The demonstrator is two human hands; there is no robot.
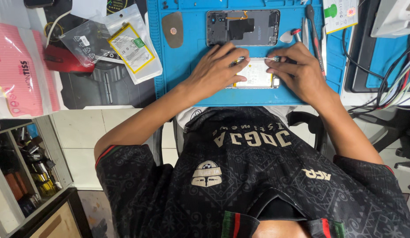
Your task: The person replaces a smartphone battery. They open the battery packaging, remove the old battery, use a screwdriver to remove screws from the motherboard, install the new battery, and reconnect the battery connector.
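Two hands on opened phone [254, 74] at blue mat's [187, 88] near edge: left hand [218, 68] spread flat, pinning battery, right hand [297, 70] narrowed, pinching small part beside fingertips; judged mid-reassembly, next move needing fine, steady seating pressure.

Phone repair workbench, blue work mat [169, 66], opened phone shell [243, 27], bagged spare battery [131, 47], tangled cables [390, 83]

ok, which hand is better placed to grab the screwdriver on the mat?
Right, probably. The screwdriver lies just beyond the right hand, on the blue mat's right side. The left hand lies spread on the open phone, farther away. The right must first drop the small metal piece it pinches.
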